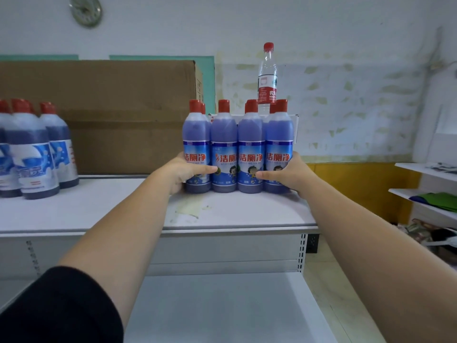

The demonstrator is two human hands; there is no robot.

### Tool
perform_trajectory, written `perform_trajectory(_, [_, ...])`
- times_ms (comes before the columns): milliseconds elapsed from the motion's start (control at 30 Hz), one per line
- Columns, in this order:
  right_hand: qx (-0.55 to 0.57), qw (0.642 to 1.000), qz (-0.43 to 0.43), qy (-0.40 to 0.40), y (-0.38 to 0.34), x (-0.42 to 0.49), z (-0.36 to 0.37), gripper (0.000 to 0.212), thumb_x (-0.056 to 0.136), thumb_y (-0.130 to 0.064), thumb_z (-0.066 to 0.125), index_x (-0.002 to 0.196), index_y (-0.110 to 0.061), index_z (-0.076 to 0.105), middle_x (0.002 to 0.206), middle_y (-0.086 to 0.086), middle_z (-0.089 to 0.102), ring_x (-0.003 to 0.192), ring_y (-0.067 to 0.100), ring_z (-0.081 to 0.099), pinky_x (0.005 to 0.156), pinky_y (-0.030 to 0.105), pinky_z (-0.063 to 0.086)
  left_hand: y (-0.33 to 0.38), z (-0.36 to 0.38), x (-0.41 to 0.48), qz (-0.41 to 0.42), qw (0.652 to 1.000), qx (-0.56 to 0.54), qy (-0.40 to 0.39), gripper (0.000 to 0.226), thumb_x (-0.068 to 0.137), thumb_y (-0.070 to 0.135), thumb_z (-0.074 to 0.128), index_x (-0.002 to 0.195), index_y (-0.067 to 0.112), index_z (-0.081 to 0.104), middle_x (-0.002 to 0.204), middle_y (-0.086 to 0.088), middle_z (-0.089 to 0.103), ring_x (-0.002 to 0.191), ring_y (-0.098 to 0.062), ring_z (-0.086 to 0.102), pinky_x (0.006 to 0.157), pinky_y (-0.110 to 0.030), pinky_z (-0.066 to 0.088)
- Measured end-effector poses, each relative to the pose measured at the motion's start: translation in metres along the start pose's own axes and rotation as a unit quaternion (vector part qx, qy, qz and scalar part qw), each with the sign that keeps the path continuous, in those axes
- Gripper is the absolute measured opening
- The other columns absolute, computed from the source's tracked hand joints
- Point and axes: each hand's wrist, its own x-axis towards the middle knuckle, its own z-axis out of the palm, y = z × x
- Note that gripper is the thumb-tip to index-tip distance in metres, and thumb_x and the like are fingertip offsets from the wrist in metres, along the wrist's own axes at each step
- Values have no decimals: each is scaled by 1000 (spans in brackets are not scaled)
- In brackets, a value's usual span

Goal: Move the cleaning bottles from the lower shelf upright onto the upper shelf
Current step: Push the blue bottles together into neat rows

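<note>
Several cleaning bottles [237,149] with purple liquid, red caps and blue labels stand upright in a tight group on the white upper shelf [235,211]. My left hand [184,173] presses against the left end of the group, thumb across the front. My right hand [288,173] holds the right end the same way. More bottles stand behind the front row, mostly hidden. The lower shelf [222,305] below shows a bare white surface.
Another cluster of similar bottles [32,149] stands at the shelf's left. A large cardboard box [111,107] fills the back. A clear water bottle [267,75] stands on a white box behind the group. Side shelves [425,191] sit at right.
</note>
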Motion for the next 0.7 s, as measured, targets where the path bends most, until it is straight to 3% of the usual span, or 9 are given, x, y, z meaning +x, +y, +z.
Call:
perform_trajectory(67, [-5, 1000, -12, 2, 0, 0, -1, 99, 41, -51, 93, 127, -28, 52, 115, -5, 67, 107, 20, 63, 95, 48, 54, -1, 0, 1, 8, 1000, 0, -1, 45, 71, 8, 88, 103, 26, 62, 105, 7, 71, 97, -10, 63, 72, -24, 47])
perform_trajectory(167, [-11, 1000, -29, 0, 3, 3, 0, 81, 59, -39, 93, 129, -26, 52, 116, -4, 66, 108, 18, 63, 96, 46, 54, -3, -1, 2, 17, 1000, -8, -2, 53, 68, 12, 90, 111, 24, 63, 110, 5, 71, 102, -12, 64, 74, -26, 47])
perform_trajectory(333, [-25, 999, -35, 6, 2, -1, 0, 80, 67, -36, 89, 133, -23, 47, 119, -3, 63, 110, 19, 60, 96, 41, 52, -7, 0, 3, 26, 1000, -10, 4, 50, 68, 12, 90, 105, 27, 61, 107, 7, 70, 99, -9, 63, 79, -27, 47])
perform_trajectory(467, [-24, 999, -35, -9, 1, -5, -4, 77, 69, -31, 89, 133, -21, 47, 119, -2, 63, 110, 19, 59, 94, 38, 50, -10, -2, 6, 28, 1000, -6, 0, 64, 64, 16, 93, 119, 23, 61, 113, 5, 72, 106, -13, 64, 89, -32, 50])
perform_trajectory(700, [-11, 998, -22, -53, 1, -3, -8, 70, 68, -27, 91, 129, -24, 55, 117, -2, 68, 111, 21, 62, 103, 47, 49, -12, -2, 7, 33, 999, -1, -2, 71, 64, 19, 93, 126, 22, 58, 119, 5, 70, 110, -13, 62, 90, -31, 46])
